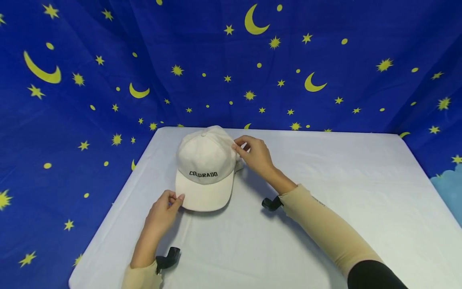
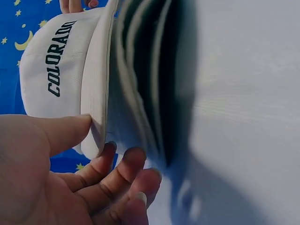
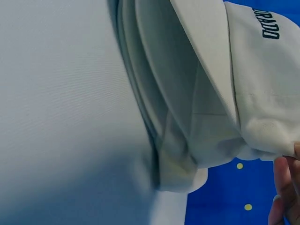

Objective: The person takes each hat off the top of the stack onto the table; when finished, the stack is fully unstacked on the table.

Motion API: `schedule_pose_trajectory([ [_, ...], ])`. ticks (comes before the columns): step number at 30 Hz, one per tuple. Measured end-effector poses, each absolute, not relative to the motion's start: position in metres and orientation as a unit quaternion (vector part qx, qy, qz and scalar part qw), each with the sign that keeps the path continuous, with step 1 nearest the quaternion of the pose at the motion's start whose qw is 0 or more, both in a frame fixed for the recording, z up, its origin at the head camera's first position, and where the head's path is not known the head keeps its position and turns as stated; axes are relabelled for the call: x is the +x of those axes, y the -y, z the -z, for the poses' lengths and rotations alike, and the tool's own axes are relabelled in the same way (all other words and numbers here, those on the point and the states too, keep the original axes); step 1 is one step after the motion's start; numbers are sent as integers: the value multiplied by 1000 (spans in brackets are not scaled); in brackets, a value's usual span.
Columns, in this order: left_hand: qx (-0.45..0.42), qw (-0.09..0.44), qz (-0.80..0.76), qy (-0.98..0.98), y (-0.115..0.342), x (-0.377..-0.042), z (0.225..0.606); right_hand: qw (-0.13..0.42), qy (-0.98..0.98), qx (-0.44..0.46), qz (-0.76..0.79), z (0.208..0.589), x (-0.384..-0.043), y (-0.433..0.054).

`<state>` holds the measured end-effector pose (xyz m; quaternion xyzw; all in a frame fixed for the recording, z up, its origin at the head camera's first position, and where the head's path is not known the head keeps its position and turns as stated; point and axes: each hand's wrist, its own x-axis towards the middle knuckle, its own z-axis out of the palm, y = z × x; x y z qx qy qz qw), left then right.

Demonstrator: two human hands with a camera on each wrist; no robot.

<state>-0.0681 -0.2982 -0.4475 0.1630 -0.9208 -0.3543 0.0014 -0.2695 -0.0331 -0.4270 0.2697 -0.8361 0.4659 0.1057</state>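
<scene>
A white cap (image 1: 205, 154) lettered COLORADO tops a nested stack at the left of the table. Below its brim, the left wrist view shows the edges of more pale brims (image 2: 157, 89), nested close together. My left hand (image 1: 162, 212) pinches the near left corner of the top brim, thumb above and fingers beneath. At the far right side of the crown, my right hand (image 1: 254, 154) pinches the fabric between thumb and fingers. In the right wrist view, the lower caps (image 3: 180, 173) bulge out under the lettered one.
A white cloth-covered table (image 1: 325, 160) spreads to the right and front. Blue curtain (image 1: 216, 52) with yellow moons and stars hangs behind and at both sides. Black wrist mounts (image 1: 167, 259) jut from both tan sleeves (image 1: 328, 228) near the tabletop.
</scene>
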Motion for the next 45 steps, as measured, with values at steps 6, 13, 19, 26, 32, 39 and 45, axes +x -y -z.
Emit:
schedule_pose_trajectory([
  [6, 140, 4, 412, 900, 300, -70, 437, 134, 827, 281, -467, 413, -268, 29],
  [13, 103, 4, 476, 873, 298, -72, 427, 147, 825, 285, -466, 393, -266, 19],
  [19, 75, -13, 508, 858, 290, -71, 419, 155, 816, 292, -474, 381, -266, 8],
  [26, 53, -27, 520, 852, 281, -72, 409, 161, 814, 289, -477, 370, -265, -5],
  [32, 31, -26, 522, 852, 271, -76, 406, 165, 810, 281, -488, 364, -264, -18],
  [39, 26, -35, 521, 852, 261, -76, 403, 153, 808, 270, -501, 359, -262, -30],
  [45, 2, -40, 530, 847, 254, -78, 401, 157, 808, 266, -501, 355, -260, -40],
])
